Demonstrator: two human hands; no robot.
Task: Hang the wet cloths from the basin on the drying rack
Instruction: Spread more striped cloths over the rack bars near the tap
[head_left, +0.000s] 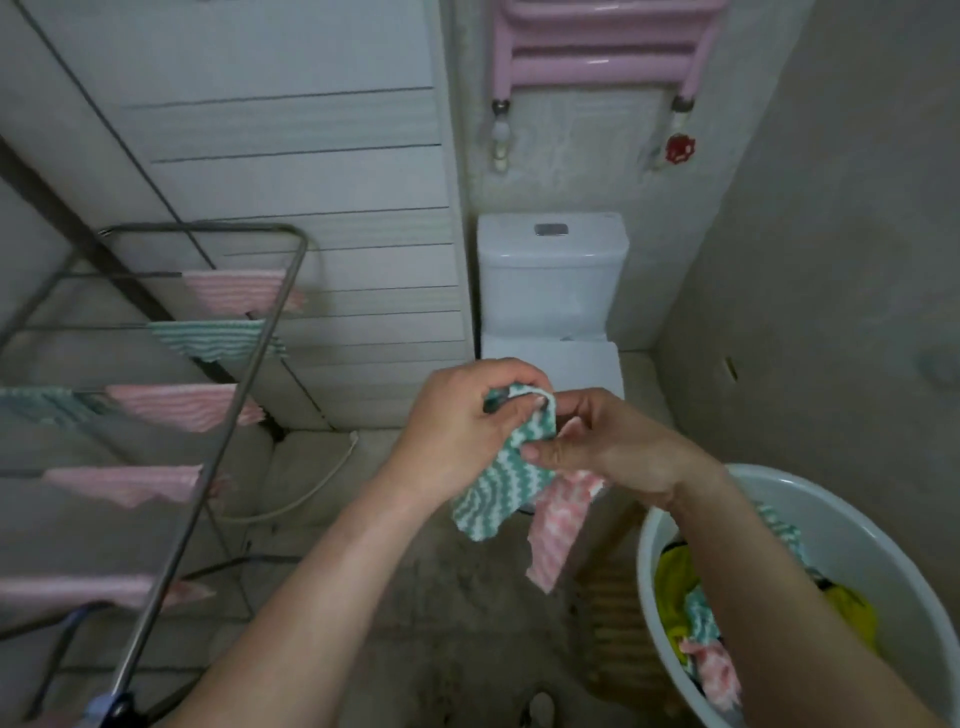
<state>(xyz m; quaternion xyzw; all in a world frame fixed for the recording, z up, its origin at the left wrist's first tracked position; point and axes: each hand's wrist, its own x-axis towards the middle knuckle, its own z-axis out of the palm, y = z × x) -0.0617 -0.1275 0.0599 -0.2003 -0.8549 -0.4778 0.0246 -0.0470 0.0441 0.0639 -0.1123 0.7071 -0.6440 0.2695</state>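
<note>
Both hands are raised mid-frame, over the floor (441, 613) between rack and basin.

Left hand (457, 415): fingers curled, thumb and fingertips pinching the top edge of the green zigzag cloth (493, 493). The cloth hangs free below the grip and its lower edge is clear of everything.

Right hand (608, 447): fingers bent and close together, pinching the same cloth at its right edge. A pink cloth (558, 530) dangles from under this hand; we cannot tell how it is held.

Basin (857, 525): white, at lower right, just beside a slatted wooden piece (618, 603). The right forearm crosses its near rim. More cloths are heaped inside: yellow (675, 582), green and pink.

Drying rack (241, 387): at left, well apart from the hands. Its right side rail runs toward us. Pink cloths (239, 291) and green cloths (218, 338) are draped over successive bars and bunch toward that rail. The farthest bar (208, 227) is bare.

A strip of bare floor lies between the rack's side rail and the basin rim. The toilet (550, 291) stands beyond the hands, against the back wall.
</note>
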